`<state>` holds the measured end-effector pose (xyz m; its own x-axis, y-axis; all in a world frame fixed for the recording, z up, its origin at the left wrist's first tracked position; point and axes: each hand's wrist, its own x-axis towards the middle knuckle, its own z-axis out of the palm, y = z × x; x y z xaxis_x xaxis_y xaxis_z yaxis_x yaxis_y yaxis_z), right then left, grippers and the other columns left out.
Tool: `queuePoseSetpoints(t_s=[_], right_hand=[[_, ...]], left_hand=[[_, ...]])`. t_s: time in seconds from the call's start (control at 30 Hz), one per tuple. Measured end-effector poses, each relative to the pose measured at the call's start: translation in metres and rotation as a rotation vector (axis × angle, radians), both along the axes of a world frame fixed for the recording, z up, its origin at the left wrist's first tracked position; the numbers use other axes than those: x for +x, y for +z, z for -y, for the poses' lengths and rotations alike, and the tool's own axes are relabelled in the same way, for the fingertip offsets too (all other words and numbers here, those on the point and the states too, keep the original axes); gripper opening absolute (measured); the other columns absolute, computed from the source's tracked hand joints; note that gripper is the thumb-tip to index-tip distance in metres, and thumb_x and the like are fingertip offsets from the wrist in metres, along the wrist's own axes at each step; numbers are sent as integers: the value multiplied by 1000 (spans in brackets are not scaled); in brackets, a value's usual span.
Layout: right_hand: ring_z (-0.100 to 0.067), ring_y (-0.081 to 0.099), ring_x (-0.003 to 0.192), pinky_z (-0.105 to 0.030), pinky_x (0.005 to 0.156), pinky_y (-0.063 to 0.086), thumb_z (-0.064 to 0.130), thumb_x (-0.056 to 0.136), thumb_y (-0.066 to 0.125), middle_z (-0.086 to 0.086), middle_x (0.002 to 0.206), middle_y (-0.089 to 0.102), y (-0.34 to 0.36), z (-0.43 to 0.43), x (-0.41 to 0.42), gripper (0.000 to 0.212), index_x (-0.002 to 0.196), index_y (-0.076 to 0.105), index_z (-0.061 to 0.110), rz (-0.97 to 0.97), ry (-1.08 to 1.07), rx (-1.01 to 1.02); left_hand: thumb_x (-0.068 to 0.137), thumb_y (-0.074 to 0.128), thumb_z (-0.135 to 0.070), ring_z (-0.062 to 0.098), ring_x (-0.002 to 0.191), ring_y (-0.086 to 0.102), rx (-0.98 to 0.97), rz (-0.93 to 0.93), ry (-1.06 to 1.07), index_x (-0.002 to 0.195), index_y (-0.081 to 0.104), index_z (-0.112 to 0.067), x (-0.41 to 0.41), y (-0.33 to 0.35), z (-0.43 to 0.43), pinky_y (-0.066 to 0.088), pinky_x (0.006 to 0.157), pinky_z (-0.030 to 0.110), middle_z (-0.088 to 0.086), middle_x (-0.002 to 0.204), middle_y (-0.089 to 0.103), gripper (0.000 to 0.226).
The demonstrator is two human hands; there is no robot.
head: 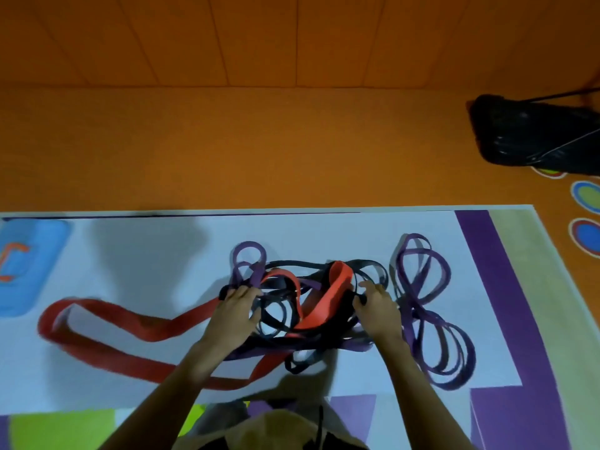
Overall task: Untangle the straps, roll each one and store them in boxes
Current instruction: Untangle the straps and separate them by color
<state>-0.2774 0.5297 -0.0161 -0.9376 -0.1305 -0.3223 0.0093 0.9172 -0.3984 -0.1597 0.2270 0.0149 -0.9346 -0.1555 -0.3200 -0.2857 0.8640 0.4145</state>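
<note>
Two hands on our left-to-right tangle of red, black and purple flat straps (310, 316): right hand (378, 308) pinches it; left hand (237, 308) grip we cannot tell.

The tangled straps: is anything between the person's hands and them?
Nothing visible. The left hand and right hand are directly on the tangled straps, which lie on the mat.
</note>
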Motion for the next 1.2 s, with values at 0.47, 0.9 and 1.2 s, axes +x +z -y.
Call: queuePoseSetpoints(t_s=[0.47, 0.9, 1.2], right_hand=[[-35, 54, 128, -48, 99, 53, 24, 94, 61, -2, 142, 53, -19, 219, 133, 44, 137, 59, 29, -55, 369, -42], [-28, 49, 138, -46, 113, 46, 24, 102, 52, -5, 150, 50, -21, 259, 170, 42, 144, 54, 25, 222, 367, 10], [-11, 61, 111, -31, 97, 53, 13, 99, 59, 0, 127, 62, -16, 242, 130, 36, 133, 60, 22, 37, 49, -293]], left_hand=[[90, 67, -14, 28, 132, 56, -200, 68, 23, 142, 57, -20, 106, -66, 187, 43, 109, 49, 3, 139, 61, 52], [100, 62, -31, 32, 89, 74, -295, -52, 270, 113, 69, -16, 78, -67, 278, 52, 82, 47, 6, 95, 74, 21], [93, 66, -19, 34, 140, 45, -171, 1, 228, 141, 54, -17, 30, -72, 242, 38, 111, 55, 13, 144, 55, 50]])
